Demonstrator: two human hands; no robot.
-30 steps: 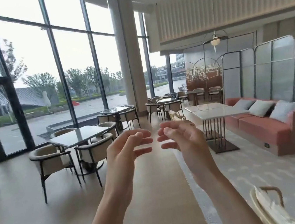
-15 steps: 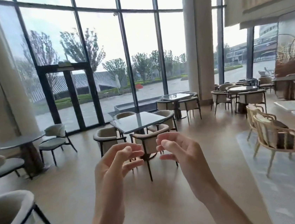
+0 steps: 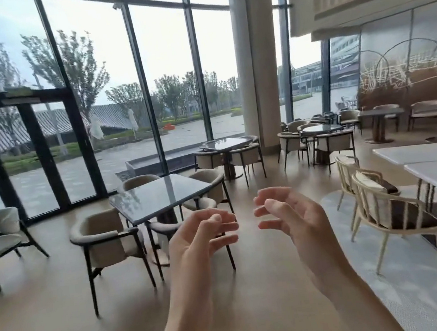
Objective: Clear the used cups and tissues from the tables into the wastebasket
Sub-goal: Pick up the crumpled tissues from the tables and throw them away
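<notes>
While both hands hang raised in front of the chest, nothing is being carried. The left hand (image 3: 201,238) has loosely curled fingers and holds nothing; the right hand (image 3: 291,219) is the same, palm turned inward, fingers relaxed. The two are near each other but apart, not touching.

Task items: no used cups, no tissues and no wastebasket are visible anywhere in this view. The nearest grey square table (image 3: 161,196), just beyond the left hand, shows only a bare glossy top with reflections. The second square table (image 3: 224,143) by the column and the round table (image 3: 319,128) further right show nothing on them that can be made out; they are too far off to rule out small litter. The white tables (image 3: 423,153) at the right edge are cut off by the frame, and their visible part carries nothing.

Judged step: search, i.e. scanning the cafe for tables that need clearing. No pickup has started.

The next move calls for locating a table with actual litter, and the wastebasket, then walking there. The route has to thread between the padded armchairs (image 3: 105,235) and the slatted chairs (image 3: 380,209) on the rug. Once there, one hand per item looks workable, since both are free.
</notes>
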